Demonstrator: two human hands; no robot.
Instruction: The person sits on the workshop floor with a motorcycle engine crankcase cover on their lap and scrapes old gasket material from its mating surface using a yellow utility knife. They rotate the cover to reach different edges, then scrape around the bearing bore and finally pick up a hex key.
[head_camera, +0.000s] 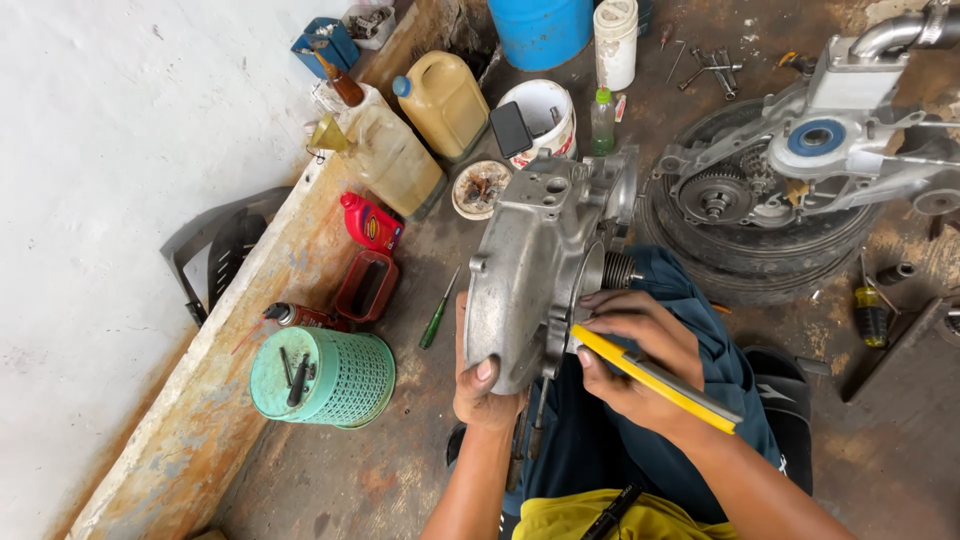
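The left hand (487, 385) is closed around the lower edge of a grey cast-metal engine casing (535, 265), thumb on its outer face, propping it upright on the person's lap above the dark blue trousers (700, 340). The right hand (630, 355) is curled shut on a yellow-handled utility knife (655, 378), its tip set against the casing's inner rim. Around them on the stained concrete floor (400, 470) stand several containers. A teal mesh basket (325, 377) lies on its side by the wall ledge with dark tools poking into its end. Beside it sits an open red rectangular tub (366, 287), its inside too dark to read, and a red oil bottle (372, 222). Two yellowish jerrycans (420, 125) hold amber liquid; a funnel (330, 133) rests near the closer one. A white bucket (545, 115) carries a black phone (511, 128) on its rim, and a small round dish (481, 188) just beside it holds rusty small parts. A green-capped clear bottle (602, 122) stands near the casing's top. A green screwdriver (438, 315) lies on the floor left of the casing. To the right, an engine block (800, 150) rests on a tyre (760, 255).
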